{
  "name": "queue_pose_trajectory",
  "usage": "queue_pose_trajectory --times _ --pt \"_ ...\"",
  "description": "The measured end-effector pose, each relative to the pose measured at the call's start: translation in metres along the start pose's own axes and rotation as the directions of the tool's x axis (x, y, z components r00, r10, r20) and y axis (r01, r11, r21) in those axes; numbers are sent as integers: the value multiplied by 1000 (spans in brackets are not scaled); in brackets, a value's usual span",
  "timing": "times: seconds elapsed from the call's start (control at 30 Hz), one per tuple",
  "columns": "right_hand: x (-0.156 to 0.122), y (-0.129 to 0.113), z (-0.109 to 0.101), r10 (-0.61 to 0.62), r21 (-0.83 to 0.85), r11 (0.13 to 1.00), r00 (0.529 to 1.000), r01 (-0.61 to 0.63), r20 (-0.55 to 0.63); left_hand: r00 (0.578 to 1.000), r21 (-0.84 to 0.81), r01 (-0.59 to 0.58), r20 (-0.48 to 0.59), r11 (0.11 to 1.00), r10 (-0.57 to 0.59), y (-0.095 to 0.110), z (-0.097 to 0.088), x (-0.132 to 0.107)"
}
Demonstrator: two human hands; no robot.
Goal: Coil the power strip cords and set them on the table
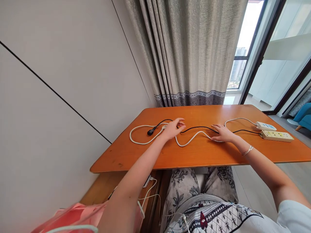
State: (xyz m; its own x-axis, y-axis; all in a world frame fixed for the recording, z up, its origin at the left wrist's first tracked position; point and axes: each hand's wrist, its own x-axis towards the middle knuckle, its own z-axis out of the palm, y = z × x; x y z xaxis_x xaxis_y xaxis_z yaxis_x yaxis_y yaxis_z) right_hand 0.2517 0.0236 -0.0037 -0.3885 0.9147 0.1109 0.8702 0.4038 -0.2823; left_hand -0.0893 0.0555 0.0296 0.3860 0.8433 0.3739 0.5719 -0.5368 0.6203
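A white cable (186, 145) and a black cable (198, 127) run across the orange-brown table (184, 157). My left hand (174, 128) is over both cables near their plug ends, its fingers bent but apart. Just left of it lie a black plug (151, 131) and a white plug (164, 127), inside a loop of white cable. With fingers spread, my right hand (222, 133) rests on or just above the cables farther right. At the right end, the black cable leads into a cream power strip (277, 136). A smaller white power strip (266, 126) lies behind it, joined to the white cable.
A pale wall (60, 81) borders the table's left side. Grey curtains (194, 48) hang behind it, beside a window and glass door. Below the table's left front are a wooden surface with thin white cords (152, 189) and a pink bag (75, 216).
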Motion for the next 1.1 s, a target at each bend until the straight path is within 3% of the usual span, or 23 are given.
queue_pose_trajectory --times 0.07,0.23,0.37,0.47,0.53,0.63,0.7,0.87,1.0,1.1 --pt "18 -15 9 14 38 999 1000 -15 20 989 51 -94 118 994 87 12 19 -3" --pt "45 -44 13 -26 72 997 995 20 94 948 183 -199 286 963 142 20 53 -11" --pt "49 -58 -4 -57 83 996 984 44 169 965 174 -133 246 976 88 14 56 -11" --pt "46 -64 -29 -71 227 973 993 48 91 975 87 -29 220 996 9 10 50 -9" --pt "45 -66 -51 -49 434 898 997 69 -57 983 59 14 183 998 -24 9 43 -6" --pt "42 -72 -90 44 708 684 959 177 -281 996 30 16 84 999 -19 8 33 -1" --pt "40 -80 -115 102 796 554 929 244 -356 999 -3 -6 33 1000 6 9 25 1" --pt "42 -109 -160 144 874 314 892 370 -429 995 -118 -2 -97 993 -10 10 16 8" --pt "59 -140 -179 108 860 229 866 456 -488 978 -257 26 -195 966 -78 4 25 14" --pt "75 -164 -188 81 857 176 861 484 -502 985 -440 -18 -164 898 -61 5 36 17"
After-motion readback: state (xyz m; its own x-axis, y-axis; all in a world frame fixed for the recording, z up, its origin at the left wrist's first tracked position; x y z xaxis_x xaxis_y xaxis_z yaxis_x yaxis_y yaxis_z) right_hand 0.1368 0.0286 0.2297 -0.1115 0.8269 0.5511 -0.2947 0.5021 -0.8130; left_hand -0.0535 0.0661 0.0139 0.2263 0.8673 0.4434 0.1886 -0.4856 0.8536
